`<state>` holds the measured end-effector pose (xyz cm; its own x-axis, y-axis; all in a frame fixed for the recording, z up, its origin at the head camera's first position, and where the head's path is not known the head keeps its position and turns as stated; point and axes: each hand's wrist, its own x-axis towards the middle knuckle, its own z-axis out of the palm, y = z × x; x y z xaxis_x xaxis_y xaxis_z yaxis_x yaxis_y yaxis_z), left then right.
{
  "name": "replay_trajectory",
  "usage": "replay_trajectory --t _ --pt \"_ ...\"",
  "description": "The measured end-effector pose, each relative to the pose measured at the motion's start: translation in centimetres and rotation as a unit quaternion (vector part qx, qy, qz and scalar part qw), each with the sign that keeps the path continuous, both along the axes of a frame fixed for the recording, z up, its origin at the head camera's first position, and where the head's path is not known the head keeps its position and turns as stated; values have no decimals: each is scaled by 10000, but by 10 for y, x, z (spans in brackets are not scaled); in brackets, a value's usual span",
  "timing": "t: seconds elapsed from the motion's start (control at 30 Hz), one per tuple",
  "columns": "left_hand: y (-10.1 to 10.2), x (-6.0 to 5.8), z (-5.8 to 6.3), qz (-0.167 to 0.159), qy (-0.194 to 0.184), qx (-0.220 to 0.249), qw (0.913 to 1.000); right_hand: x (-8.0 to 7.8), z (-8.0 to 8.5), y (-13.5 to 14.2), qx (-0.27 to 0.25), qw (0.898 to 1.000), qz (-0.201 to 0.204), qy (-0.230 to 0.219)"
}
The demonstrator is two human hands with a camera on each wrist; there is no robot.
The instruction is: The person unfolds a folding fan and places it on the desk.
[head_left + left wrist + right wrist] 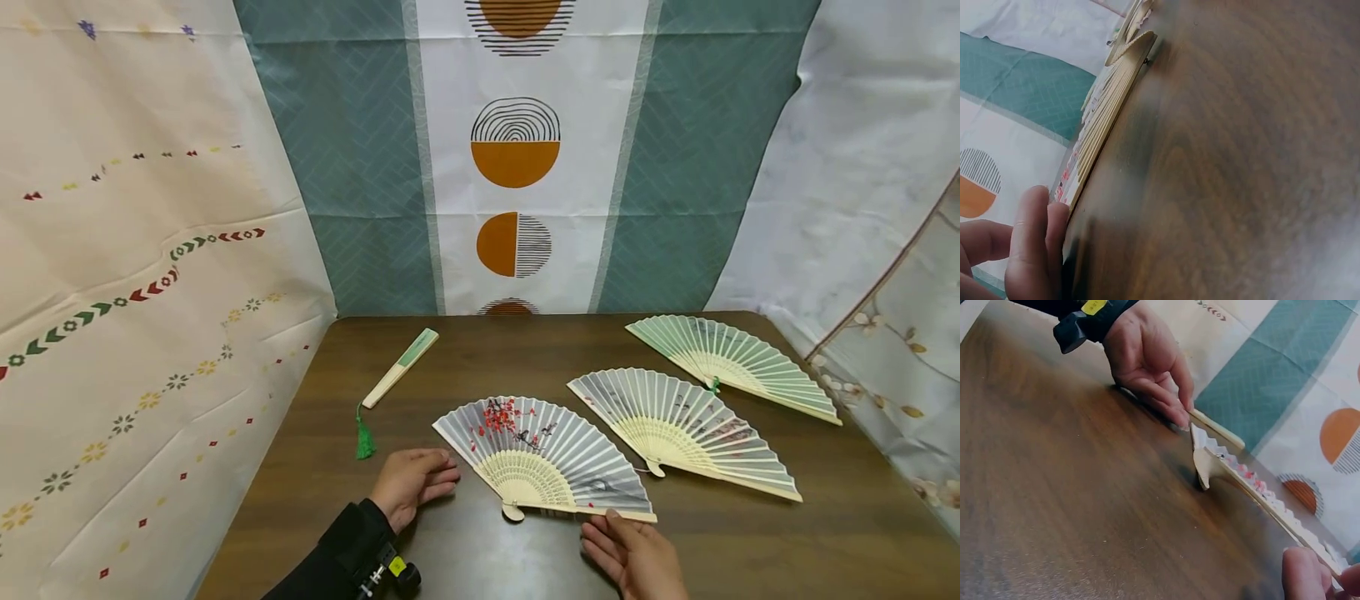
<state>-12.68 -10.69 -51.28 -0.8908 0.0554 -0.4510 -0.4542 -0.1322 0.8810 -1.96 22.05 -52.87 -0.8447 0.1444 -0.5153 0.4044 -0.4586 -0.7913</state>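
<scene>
A spread folding fan with red blossoms on white pleats lies at the front middle of the table in the head view. My right hand pinches the right end of its lower edge, thumb on top and fingers beneath. Beside its left edge is my left hand, fingers relaxed and loosely bent, the fingertips close to the outer stick. The right wrist view shows this fan edge-on, its pivot end near the table. Seen from the left wrist, its ribs slope past my left fingers.
Behind to the right lie a second spread white fan and a spread green fan. A closed fan with a green tassel lies at the left of the wooden table. Patterned cloths hang around the table.
</scene>
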Motion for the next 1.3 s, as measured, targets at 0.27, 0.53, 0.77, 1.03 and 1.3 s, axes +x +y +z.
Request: replay_trajectory --t 0.27,0.53,0.77,1.03,1.3 --pt "-3 -1 5 54 116 -51 9999 -1 2 3 195 9996 190 -43" --pt "-4 -1 8 63 150 -90 9998 5 7 6 136 9996 135 -219" --pt "-4 2 10 83 158 -75 9998 12 -1 15 -153 9987 202 -438" --pt "-6 3 8 -109 67 42 9999 1 -9 39 517 9972 536 -62" --pt "-9 -27 49 185 834 96 9963 -50 71 -3 1666 9821 581 662"
